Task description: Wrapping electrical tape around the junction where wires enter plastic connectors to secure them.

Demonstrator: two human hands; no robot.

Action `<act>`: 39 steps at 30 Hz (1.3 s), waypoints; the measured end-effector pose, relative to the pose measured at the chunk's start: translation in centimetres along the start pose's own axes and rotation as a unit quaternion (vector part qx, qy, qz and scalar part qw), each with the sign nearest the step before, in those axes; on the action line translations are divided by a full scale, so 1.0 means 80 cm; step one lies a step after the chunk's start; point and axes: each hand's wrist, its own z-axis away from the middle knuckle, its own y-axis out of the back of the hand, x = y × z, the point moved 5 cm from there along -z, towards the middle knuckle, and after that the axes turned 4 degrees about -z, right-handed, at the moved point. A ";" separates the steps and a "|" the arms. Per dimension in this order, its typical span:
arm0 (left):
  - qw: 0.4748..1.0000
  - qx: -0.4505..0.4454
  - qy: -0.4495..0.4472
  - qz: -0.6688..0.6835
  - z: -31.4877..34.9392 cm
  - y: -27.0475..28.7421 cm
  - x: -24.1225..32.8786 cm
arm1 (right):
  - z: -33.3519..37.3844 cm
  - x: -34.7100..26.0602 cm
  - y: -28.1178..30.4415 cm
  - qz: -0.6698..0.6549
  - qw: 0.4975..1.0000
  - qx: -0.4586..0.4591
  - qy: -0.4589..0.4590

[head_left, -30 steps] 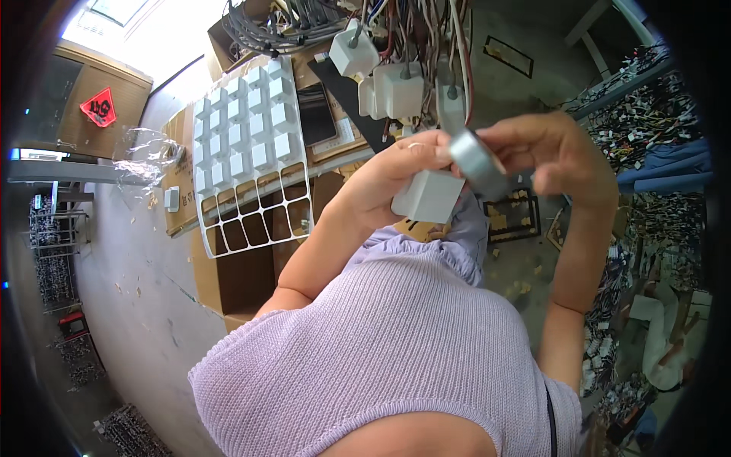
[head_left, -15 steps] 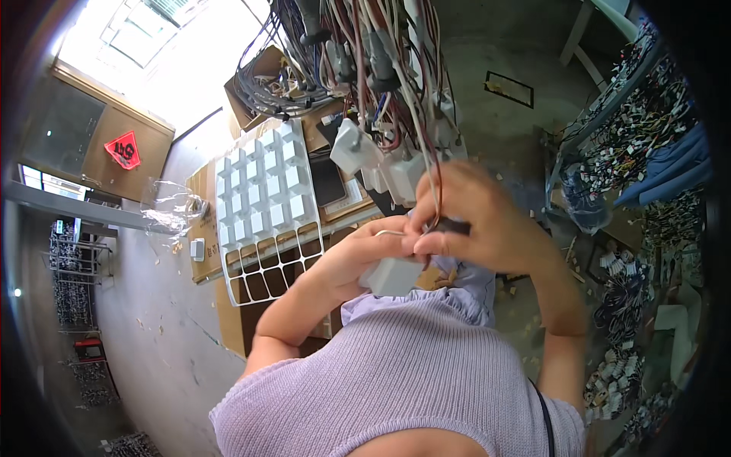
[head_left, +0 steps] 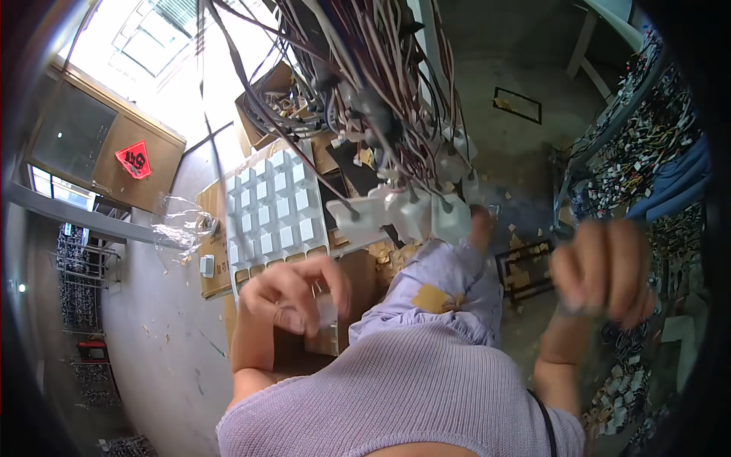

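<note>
My left hand point(head_left: 297, 293) hovers before the near edge of the tray, its fingers loosely bent and the index finger apart from the thumb. A pale blurred patch shows by its fingertips; I cannot make out what it is. My right hand point(head_left: 605, 270) is out to the far right, away from the cables. Its fingers hang downward and are smeared by motion, so any held thing is unclear. Between the hands, white plastic housings hang in a cluster from brown and white cables: a tilted housing point(head_left: 356, 221) at the left and another housing point(head_left: 451, 221) at the right.
A white grid tray point(head_left: 329, 251) with rows of pale boxes lies on cardboard at the left. One loose box point(head_left: 206, 266) sits beside it. Bundled cables point(head_left: 373, 84) hang ahead. Wire bundles point(head_left: 678, 99) crowd the right side. A yellowish scrap point(head_left: 432, 298) lies on my lap.
Both hands have parted from the white box and cable they held in front of me. The left moved left and down, the right far right. White housings now hang lower, closer to my lap.
</note>
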 end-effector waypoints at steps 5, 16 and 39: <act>0.820 0.370 0.053 -0.433 -0.004 0.062 0.024 | -0.050 0.095 0.081 0.373 0.909 0.051 -0.176; 0.748 0.527 -0.016 -0.402 -0.060 0.166 0.037 | -0.044 0.160 0.154 0.317 0.939 0.125 -0.041; 0.973 0.211 -0.011 -0.094 -0.044 0.183 0.029 | 0.000 0.093 0.200 0.250 0.958 0.128 -0.061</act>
